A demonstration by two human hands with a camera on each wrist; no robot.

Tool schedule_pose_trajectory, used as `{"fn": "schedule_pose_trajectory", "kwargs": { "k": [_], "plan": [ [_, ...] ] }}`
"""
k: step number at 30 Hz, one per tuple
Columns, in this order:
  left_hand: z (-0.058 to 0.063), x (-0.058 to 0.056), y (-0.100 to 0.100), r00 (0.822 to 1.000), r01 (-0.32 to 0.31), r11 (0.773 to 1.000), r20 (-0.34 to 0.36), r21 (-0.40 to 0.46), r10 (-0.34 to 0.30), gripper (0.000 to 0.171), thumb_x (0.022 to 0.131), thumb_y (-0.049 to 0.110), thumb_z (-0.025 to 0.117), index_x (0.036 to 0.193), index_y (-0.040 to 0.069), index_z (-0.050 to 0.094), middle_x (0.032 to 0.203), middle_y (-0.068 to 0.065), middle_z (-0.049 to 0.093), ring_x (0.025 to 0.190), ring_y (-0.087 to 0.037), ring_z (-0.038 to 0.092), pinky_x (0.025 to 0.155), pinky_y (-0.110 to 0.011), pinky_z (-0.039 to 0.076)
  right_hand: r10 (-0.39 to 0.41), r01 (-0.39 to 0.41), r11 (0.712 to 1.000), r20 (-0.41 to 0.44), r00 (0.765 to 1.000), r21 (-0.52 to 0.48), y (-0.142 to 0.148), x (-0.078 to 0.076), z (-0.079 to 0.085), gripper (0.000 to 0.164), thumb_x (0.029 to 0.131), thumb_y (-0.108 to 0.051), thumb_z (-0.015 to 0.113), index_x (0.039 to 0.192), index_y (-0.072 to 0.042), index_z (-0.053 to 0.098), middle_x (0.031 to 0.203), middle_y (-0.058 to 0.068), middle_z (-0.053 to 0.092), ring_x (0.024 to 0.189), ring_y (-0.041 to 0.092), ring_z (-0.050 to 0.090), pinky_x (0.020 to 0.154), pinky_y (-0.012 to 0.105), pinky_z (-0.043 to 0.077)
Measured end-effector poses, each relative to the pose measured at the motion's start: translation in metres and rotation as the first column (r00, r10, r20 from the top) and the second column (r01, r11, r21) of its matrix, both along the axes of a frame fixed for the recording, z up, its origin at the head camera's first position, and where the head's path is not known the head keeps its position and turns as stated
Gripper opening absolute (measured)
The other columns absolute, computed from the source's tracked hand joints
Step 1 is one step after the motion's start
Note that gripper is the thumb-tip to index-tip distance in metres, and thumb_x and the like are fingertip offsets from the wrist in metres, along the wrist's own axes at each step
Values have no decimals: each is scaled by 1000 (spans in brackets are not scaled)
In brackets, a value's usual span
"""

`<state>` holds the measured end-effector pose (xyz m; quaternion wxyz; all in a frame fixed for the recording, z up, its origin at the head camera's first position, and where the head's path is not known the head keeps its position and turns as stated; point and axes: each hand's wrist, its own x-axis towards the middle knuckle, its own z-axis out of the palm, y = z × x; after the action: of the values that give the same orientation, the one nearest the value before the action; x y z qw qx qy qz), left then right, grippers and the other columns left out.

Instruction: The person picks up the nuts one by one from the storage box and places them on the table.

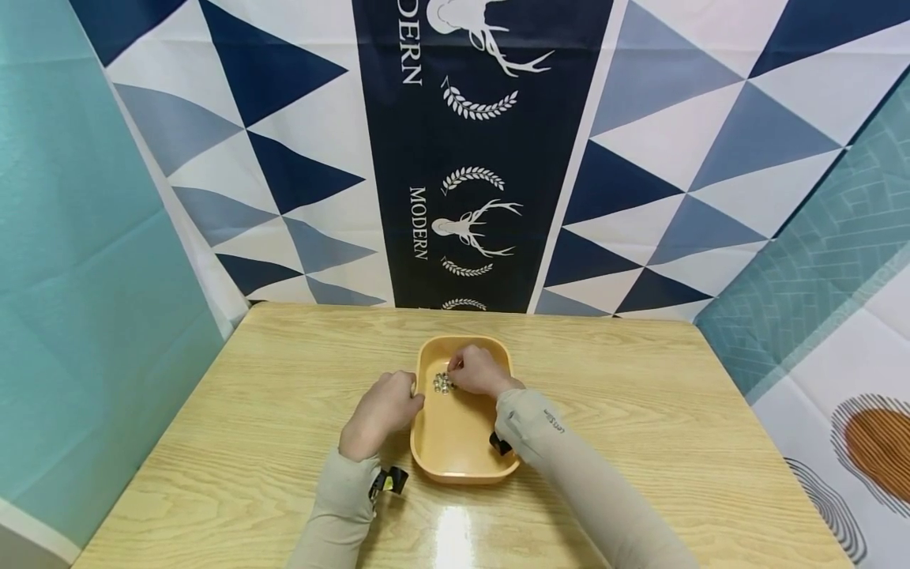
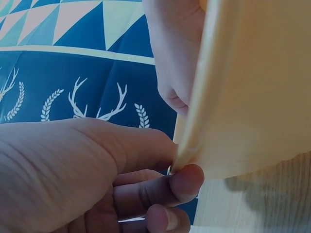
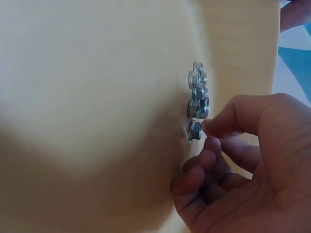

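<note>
An orange-yellow plastic bin [image 1: 455, 450] stands on the wooden table, with several silver hex flange nuts [image 1: 442, 383] clustered on its floor. My left hand [image 1: 384, 411] is at the bin's left side. In the left wrist view, its thumb and fingers pinch the bin's rim [image 2: 204, 82]. My right hand [image 1: 479, 371] reaches inside the bin from the right, fingers bent. Seen from the right wrist, the right thumb tip is right at the nearest flange nut [image 3: 196, 130], with the index fingertip just below. I cannot tell whether a nut is between them.
The wooden table [image 1: 313, 348] extends around the bin on all sides. A cloth with triangles and deer heads [image 1: 462, 158] hangs behind the table. A teal sheet [image 1: 92, 261] hangs on the left. Both wrists carry small black cameras.
</note>
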<state>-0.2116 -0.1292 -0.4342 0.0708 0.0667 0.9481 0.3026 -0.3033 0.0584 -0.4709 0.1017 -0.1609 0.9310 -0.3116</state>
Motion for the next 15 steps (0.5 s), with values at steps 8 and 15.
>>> {"fn": "schedule_pose_trajectory", "kwargs": {
  "k": [8,15],
  "plan": [
    [0,0,-1,1000,0,1000,-6,1,0,13,98,12,62,103,4,71,64,-2,56,54,-14,52,53,-28,41,18,-18,1000,22,1000,17,-2,0,-1,12,85,-19,80,90,-12,71,74,-1,65,62,10,56,59,22,44],
    [0,0,0,1000,4,1000,-5,-2,-4,14,98,12,61,104,4,71,63,-2,56,53,-14,52,51,-28,41,61,-62,998,-37,997,-5,-3,0,-2,13,89,-21,80,90,-11,73,75,-1,62,62,11,53,59,22,43]
  ]
}}
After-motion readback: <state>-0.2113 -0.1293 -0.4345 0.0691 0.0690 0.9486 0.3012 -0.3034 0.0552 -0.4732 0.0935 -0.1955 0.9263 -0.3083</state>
